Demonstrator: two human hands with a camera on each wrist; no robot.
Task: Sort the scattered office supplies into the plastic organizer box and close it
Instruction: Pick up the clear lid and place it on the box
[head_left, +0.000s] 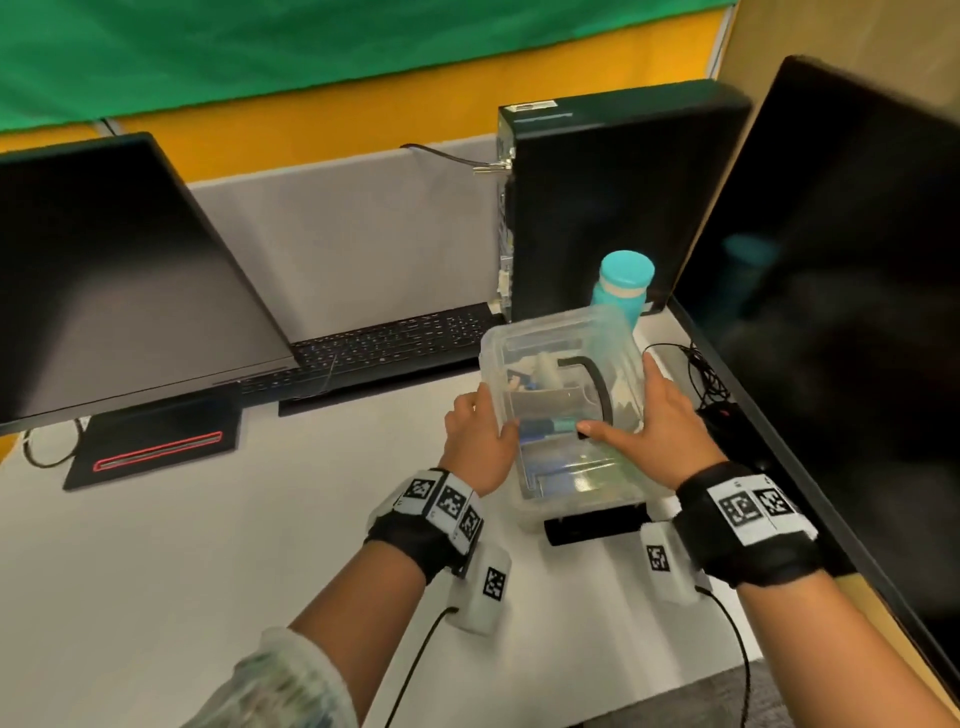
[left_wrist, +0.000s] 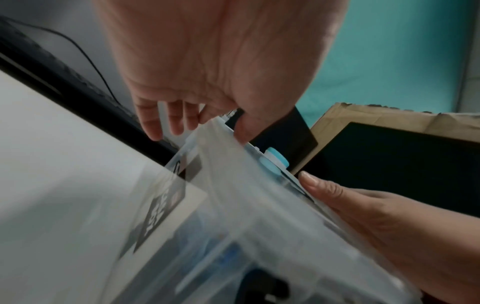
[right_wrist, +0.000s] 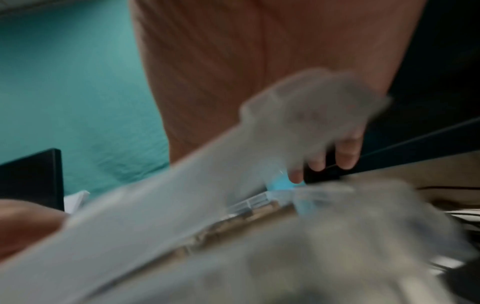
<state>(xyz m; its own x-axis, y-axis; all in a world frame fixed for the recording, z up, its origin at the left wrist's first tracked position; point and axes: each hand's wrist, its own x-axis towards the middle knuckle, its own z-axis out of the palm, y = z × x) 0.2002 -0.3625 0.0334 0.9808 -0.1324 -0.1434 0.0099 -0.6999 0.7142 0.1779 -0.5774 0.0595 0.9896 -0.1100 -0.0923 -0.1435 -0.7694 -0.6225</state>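
Head: clear plastic box (head_left: 524, 499) on white desk (head_left: 208, 545), before teal bottle (head_left: 626, 280); blue supplies (head_left: 545, 428) show through. Left hand (head_left: 480, 431) grips lid (head_left: 550, 332) edge; right hand (head_left: 654, 421) lies flat on lid.
Left wrist: label (left_wrist: 161, 207) on box side, print blurred, unreadable.
Right wrist: motion-blurred.

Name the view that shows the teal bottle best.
Head view: the teal bottle stands sharp and upright behind the organizer box. Left wrist shows only its cap past the box; right wrist, a blurred teal patch.
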